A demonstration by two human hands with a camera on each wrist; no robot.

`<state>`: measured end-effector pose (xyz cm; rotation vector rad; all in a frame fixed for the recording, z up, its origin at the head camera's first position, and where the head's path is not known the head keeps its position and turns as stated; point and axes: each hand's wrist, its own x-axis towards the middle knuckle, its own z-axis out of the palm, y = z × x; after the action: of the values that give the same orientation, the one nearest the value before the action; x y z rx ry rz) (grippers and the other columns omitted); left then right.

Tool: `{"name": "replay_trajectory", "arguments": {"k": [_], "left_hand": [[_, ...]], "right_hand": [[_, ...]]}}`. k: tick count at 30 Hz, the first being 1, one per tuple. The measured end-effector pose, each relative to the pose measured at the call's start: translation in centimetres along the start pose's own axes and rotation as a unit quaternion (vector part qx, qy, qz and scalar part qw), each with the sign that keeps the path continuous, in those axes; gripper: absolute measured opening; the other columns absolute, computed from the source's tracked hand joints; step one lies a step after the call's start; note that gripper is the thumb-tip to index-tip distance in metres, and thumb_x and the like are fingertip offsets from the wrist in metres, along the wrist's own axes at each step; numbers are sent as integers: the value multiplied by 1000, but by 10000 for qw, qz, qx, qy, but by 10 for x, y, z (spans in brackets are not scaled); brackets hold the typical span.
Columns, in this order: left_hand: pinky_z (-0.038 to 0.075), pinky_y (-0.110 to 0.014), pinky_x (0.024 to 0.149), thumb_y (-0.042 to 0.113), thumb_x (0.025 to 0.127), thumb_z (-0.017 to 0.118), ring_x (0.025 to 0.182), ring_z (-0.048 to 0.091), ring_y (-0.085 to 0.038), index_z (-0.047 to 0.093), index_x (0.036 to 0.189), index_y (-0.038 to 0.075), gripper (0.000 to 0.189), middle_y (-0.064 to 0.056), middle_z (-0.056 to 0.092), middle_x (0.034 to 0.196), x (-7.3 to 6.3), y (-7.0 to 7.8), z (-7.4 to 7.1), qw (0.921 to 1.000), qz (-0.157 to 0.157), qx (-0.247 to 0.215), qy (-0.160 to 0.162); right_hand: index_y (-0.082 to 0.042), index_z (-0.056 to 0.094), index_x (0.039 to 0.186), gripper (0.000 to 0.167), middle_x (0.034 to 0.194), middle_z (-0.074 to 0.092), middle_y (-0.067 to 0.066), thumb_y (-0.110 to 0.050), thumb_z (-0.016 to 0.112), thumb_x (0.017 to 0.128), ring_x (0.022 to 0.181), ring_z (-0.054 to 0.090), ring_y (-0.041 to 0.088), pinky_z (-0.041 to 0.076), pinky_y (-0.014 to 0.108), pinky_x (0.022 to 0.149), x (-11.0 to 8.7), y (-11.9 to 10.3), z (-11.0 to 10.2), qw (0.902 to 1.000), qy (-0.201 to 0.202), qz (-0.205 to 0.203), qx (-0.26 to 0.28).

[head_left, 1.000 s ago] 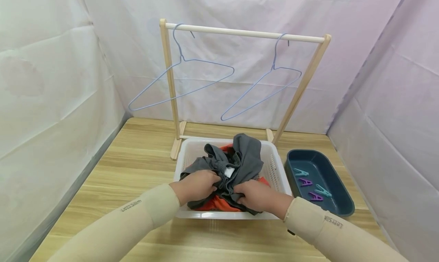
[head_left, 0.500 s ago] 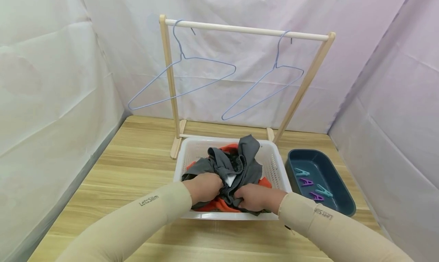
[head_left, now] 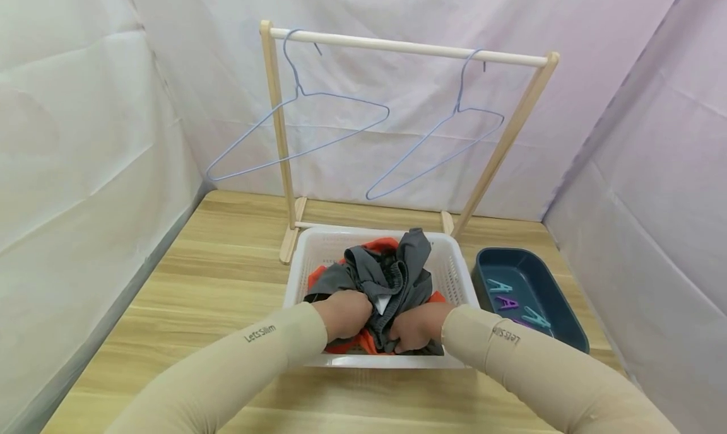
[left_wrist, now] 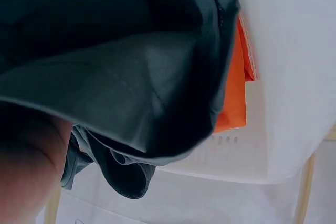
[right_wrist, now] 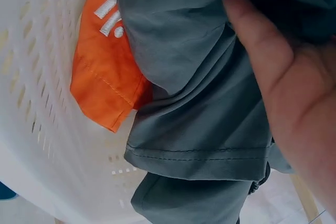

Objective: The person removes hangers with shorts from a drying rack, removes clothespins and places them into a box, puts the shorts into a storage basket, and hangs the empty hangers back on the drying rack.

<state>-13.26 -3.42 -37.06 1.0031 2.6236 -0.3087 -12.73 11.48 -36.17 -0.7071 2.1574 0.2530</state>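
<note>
Dark grey shorts (head_left: 418,265) with a gathered elastic waistband and a white label lie bunched in a white plastic basket (head_left: 295,276). My left hand (head_left: 346,314) grips the near left part of the shorts; in the left wrist view a grey fold (left_wrist: 121,87) covers its fingers. On the near right my right hand (head_left: 417,325) grips the same shorts, its thumb (right_wrist: 262,40) partly under the cloth in the right wrist view. Beneath them is an orange garment (right_wrist: 107,61) with white markings, mostly hidden.
Behind the basket stands a wooden rack (head_left: 397,45) with two blue wire hangers (head_left: 295,158) on its rail. A dark blue tray (head_left: 562,308) at the right holds several clothespins (head_left: 500,287). White fabric walls (head_left: 74,137) surround the wooden table (head_left: 187,282).
Both hands keep hold of the shorts, and the left has shifted slightly right. The bunched shorts sit a little lower, with more orange cloth showing at the left. The view has shifted slightly.
</note>
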Motion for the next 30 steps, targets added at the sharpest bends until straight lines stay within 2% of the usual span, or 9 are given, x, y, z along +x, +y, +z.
{"name": "replay_trajectory", "arguments": {"k": [4, 7, 9, 13, 18, 21, 24, 27, 30], "left_hand": [[54, -30, 83, 26, 94, 62, 92, 64, -18, 72, 91, 12, 17, -2, 67, 96, -6, -4, -1, 9997, 70, -196, 115], [51, -29, 89, 32, 97, 57, 98, 62, -17, 72, 98, 12, 25, -1, 66, 97, -11, -10, 0, 9986, 279, -405, 212], [51, -29, 88, 32, 98, 55, 96, 61, -16, 71, 99, 12, 25, -1, 66, 92, -15, -14, 0, 9968, 458, -559, 352], [51, -29, 85, 23, 99, 54, 89, 60, -16, 68, 100, 11, 19, -1, 61, 86, -26, -22, -1, 9909, 668, -956, 672], [51, -32, 90, 19, 100, 52, 100, 63, -19, 67, 110, 7, 22, -5, 65, 101, -39, -27, -5, 9847, 628, -1312, 955], [51, -35, 92, 18, 100, 52, 105, 63, -21, 66, 114, 6, 24, -7, 66, 109, -46, -30, -5, 9816, 570, -1471, 1078], [52, -37, 88, 15, 99, 54, 103, 64, -23, 67, 113, 6, 21, -8, 66, 107, -53, -34, -3, 9783, 541, -1520, 1302], [54, -37, 84, 12, 96, 57, 98, 66, -23, 69, 108, 5, 17, -8, 67, 102, -61, -37, 0, 9743, 559, -1425, 1656], [54, -36, 83, 9, 94, 60, 96, 66, -24, 70, 103, 4, 14, -7, 68, 100, -69, -40, 1, 9693, 590, -1358, 1964]], "right_hand": [[-22, 64, 112, 17, 110, 63, -5, -28, 57, 97, 110, 56, 10, 44, 29, 96, -2, 2, -1, 9999, -121, -8, -91], [-24, 63, 120, 23, 118, 63, -6, -24, 56, 97, 116, 55, 13, 43, 31, 100, -10, 7, 1, 9996, 69, -126, 254], [-25, 63, 123, 27, 122, 62, -6, -23, 56, 98, 118, 54, 14, 43, 33, 101, -18, 13, 3, 9973, 321, -215, 628], [-22, 61, 130, 34, 130, 59, -2, -21, 58, 97, 124, 52, 18, 42, 38, 103, -39, 22, 9, 9844, 922, -353, 1460], [-11, 56, 135, 41, 136, 56, 7, -26, 58, 97, 129, 49, 28, 40, 45, 105, -60, 32, 14, 9673, 1449, -359, 2049], [-5, 56, 134, 42, 133, 58, 11, -28, 55, 99, 122, 55, 30, 42, 49, 102, -68, 40, 11, 9583, 1821, -307, 2180], [-3, 59, 130, 38, 125, 63, 13, -23, 55, 99, 109, 62, 27, 49, 46, 92, -70, 50, 6, 9408, 2541, -176, 2238], [-3, 61, 127, 33, 120, 65, 13, -14, 59, 96, 95, 66, 22, 54, 40, 78, -65, 62, 0, 9131, 3469, 52, 2143], [-5, 62, 127, 35, 120, 65, 14, -7, 63, 92, 98, 66, 27, 55, 40, 75, -55, 73, -5, 8868, 4283, 293, 1712]]}}
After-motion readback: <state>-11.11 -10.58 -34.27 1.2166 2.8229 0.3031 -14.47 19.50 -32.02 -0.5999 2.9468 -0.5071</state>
